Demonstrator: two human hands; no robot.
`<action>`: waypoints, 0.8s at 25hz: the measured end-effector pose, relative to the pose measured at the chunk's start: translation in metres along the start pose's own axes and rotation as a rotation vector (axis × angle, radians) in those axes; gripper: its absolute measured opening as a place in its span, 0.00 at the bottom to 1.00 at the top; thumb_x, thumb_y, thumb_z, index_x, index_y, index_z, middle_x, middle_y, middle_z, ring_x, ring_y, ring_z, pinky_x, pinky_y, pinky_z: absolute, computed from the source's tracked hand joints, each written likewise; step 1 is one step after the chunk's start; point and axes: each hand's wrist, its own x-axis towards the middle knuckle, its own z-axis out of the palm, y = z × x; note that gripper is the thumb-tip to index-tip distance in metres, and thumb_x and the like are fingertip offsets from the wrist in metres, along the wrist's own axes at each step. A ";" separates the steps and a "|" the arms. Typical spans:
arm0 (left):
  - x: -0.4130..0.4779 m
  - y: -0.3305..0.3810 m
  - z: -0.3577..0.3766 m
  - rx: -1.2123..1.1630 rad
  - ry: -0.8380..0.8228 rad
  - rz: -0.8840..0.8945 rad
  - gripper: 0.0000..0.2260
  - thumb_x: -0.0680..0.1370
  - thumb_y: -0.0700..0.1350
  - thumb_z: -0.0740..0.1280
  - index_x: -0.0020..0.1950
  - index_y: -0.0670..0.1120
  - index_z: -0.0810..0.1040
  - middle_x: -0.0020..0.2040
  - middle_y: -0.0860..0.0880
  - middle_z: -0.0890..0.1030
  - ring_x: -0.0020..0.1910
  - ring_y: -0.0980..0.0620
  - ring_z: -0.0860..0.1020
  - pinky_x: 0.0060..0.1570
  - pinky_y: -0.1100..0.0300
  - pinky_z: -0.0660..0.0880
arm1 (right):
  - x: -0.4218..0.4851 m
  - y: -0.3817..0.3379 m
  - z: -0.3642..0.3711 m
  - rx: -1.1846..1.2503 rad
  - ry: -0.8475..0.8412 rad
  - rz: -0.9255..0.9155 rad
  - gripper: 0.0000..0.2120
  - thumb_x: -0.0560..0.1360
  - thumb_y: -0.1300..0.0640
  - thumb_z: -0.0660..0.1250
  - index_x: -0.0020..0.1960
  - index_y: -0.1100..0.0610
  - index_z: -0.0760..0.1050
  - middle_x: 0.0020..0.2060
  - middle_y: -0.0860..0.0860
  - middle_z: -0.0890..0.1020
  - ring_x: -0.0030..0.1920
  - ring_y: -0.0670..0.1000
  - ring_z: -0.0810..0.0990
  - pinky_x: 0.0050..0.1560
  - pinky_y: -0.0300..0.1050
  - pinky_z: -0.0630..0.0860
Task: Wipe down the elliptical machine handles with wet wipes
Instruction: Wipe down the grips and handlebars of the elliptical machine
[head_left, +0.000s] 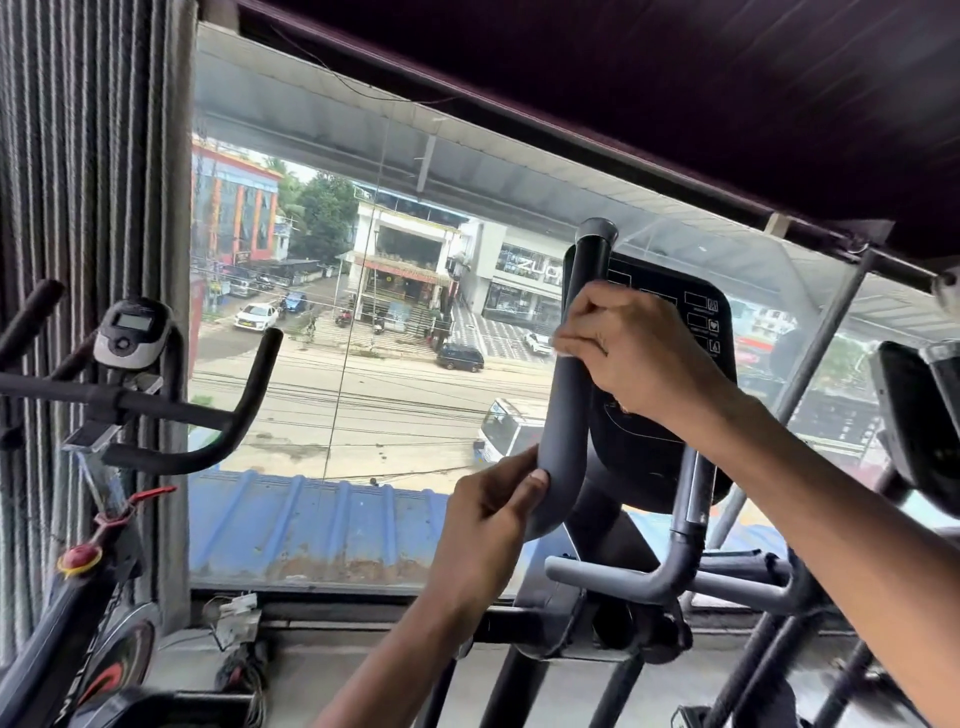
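Note:
The elliptical's left handle (571, 405) is a grey padded tube that rises in a curve in front of the black console (696, 322). My left hand (488, 525) grips the handle at its lower bend, thumb lying on the tube. Higher up, my right hand (623, 353) is curled round the handle and presses a white wet wipe (558, 349) against it; only a small edge of the wipe shows past my fingers. The right handle (691, 499) stands behind my right forearm, partly hidden.
An exercise bike (135, 395) with black handlebars and a small display stands at the left, by a grey curtain (88, 182). A large window (363, 338) faces the street. Another machine's console (919, 415) is at the right edge. Lower fixed grips (613, 577) cross below.

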 end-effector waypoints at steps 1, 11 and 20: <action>-0.001 0.000 -0.001 -0.001 -0.001 -0.001 0.17 0.84 0.37 0.63 0.59 0.58 0.82 0.53 0.58 0.87 0.56 0.63 0.83 0.53 0.64 0.79 | 0.002 -0.004 0.001 -0.014 -0.026 0.007 0.04 0.75 0.68 0.74 0.44 0.63 0.87 0.42 0.56 0.84 0.45 0.50 0.81 0.49 0.45 0.77; -0.004 -0.003 0.003 0.026 0.012 0.007 0.20 0.85 0.39 0.63 0.54 0.66 0.80 0.47 0.64 0.86 0.46 0.68 0.83 0.41 0.68 0.78 | -0.008 -0.004 0.005 -0.055 -0.031 -0.087 0.03 0.73 0.65 0.77 0.43 0.59 0.88 0.39 0.52 0.83 0.42 0.54 0.82 0.47 0.51 0.80; 0.001 -0.006 -0.002 -0.030 -0.003 -0.004 0.17 0.84 0.38 0.64 0.57 0.60 0.84 0.48 0.56 0.88 0.42 0.63 0.83 0.39 0.68 0.76 | -0.037 -0.006 0.014 0.013 0.140 0.001 0.03 0.75 0.62 0.77 0.48 0.58 0.88 0.43 0.50 0.83 0.42 0.50 0.81 0.47 0.44 0.78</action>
